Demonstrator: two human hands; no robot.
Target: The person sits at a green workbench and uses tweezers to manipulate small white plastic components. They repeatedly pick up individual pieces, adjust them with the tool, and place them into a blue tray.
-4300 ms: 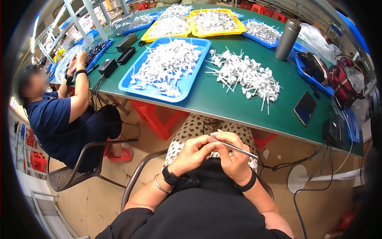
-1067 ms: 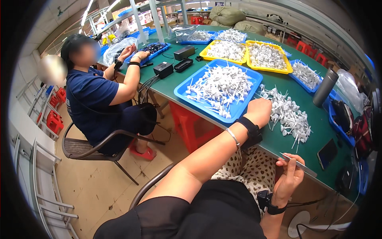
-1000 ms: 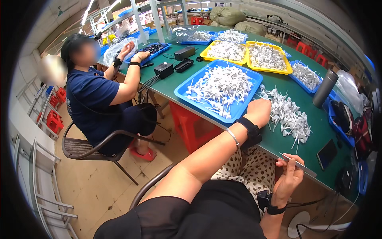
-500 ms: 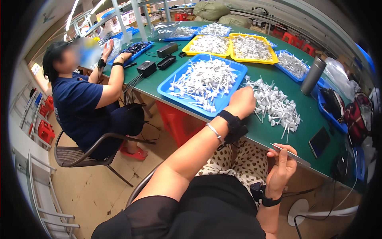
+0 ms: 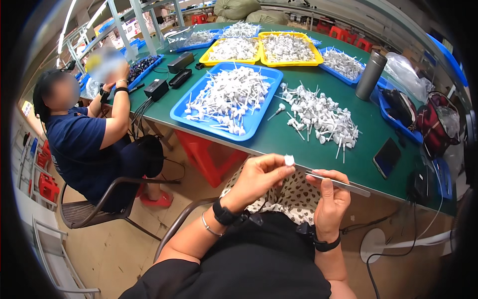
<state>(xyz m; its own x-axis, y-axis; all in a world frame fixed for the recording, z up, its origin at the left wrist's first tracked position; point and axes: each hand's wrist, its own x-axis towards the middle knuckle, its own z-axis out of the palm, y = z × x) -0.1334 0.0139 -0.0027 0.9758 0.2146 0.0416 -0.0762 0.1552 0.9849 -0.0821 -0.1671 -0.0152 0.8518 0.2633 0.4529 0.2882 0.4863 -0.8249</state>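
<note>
Between the thumb and fingers of my left hand (image 5: 261, 179) is a small white plastic part (image 5: 289, 160), pinched over the table's front edge. My right hand (image 5: 331, 199) grips metal tweezers (image 5: 346, 185), with the tips pointing left toward the white part but apart from it. Beyond both hands, a loose pile of white parts with thin stems (image 5: 321, 117) lies on the green table (image 5: 298, 152). One single stemmed part (image 5: 280, 108) lies just left of the pile. To its left, a blue tray (image 5: 273, 85) is heaped with similar parts.
Two yellow trays (image 5: 289, 64) of white parts stand farther back. On the right are a grey flask (image 5: 371, 75), a phone (image 5: 387, 158) and a dark red bag (image 5: 432, 124). A co-worker in navy (image 5: 74, 132) sits at left, near black boxes (image 5: 156, 89). A red stool (image 5: 204, 157) stands beneath the table.
My left hand has come back from the pile's left edge, now holding a white part near the tweezers. The view has shifted, and the co-worker's hands have moved closer together.
</note>
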